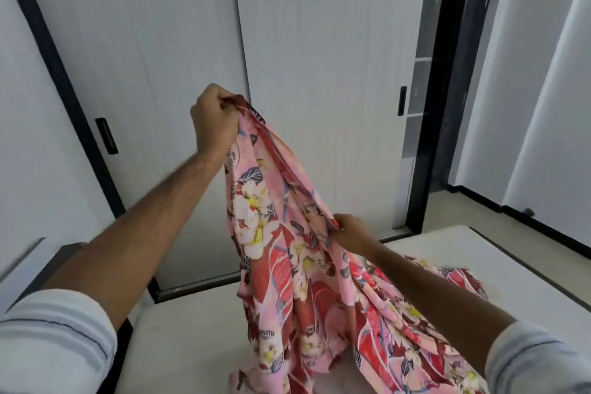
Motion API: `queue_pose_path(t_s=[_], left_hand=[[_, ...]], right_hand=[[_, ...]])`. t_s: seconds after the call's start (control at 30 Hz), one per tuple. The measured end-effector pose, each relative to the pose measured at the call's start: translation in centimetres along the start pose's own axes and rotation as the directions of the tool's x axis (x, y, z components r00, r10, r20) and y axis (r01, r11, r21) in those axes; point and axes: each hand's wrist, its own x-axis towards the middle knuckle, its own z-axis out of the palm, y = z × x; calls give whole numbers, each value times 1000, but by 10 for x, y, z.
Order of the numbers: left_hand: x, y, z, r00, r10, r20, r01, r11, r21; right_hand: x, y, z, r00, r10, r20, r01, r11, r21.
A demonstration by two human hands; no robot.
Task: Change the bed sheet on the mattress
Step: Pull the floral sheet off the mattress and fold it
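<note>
The bed sheet [287, 265] is being held up above the mattress [192, 329], its lower part lying bunched on it. It is being gripped high by the left hand [214, 121] and lower, to the right, by the right hand [351, 233]. Behind the mattress, sliding doors [319, 73] are standing.

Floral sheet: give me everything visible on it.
The floral sheet is thin pink-and-red fabric printed with white flowers and dark leaves. It is bunched, not spread. The left hand grips one edge, lifted high; the right hand pinches it lower down. The rest drapes down and pools, crumpled, on the bare white mattress.
</note>
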Motion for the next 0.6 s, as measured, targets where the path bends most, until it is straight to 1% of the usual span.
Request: queue_pose_path(t_s=[0.07,0.1,0.13,0.2,0.23,0.27,0.33,0.37,0.43,0.47,0.5,0.53,0.57,0.6], left_hand=[[2,-7,-4,1000,-20,-6,20,999,28],[3,-13,-5,999,-34,-8,35,999,34],[3,-18,-5,998,-54,-13,54,998,36],[3,-28,-4,995,-103,-9,103,994,25],[1,-31,-3,992,-123,9,123,992,18],[-1,-33,-3,991,-131,34,130,991,19],[-4,-33,-2,988,-121,95,118,992,36],[-7,-33,-2,986,-113,125,110,994,29],[-10,-32,-4,980,-99,172,102,995,-10],[-11,-33,-6,975,-102,196,111,993,-37],[-10,-34,-9,970,-110,219,127,990,-62],[-10,-35,-11,963,-124,241,146,986,-78],[-7,-38,-15,958,-138,252,158,986,-61],[-6,-41,-20,953,-156,259,165,986,-15]], right_hand=[[-4,26,2,995,-3,96,-10,991,135],[-8,32,-1,992,-26,121,-1,976,216],[-14,32,-7,991,-53,124,18,963,268],[-22,15,-27,991,-117,68,86,932,351],[-24,0,-40,982,-179,54,141,899,415],[-25,-20,-56,965,-256,57,197,849,490],[-26,-67,-92,919,-392,47,261,692,673],[-23,-88,-111,896,-443,29,264,586,766],[-17,-122,-145,853,-522,7,261,439,860],[-8,-132,-156,828,-561,5,295,443,847],[2,-139,-163,828,-561,-1,329,483,812],[10,-145,-169,870,-492,-20,336,562,756],[23,-147,-170,913,-406,-43,316,636,704],[33,-149,-169,942,-334,-36,277,714,642]])
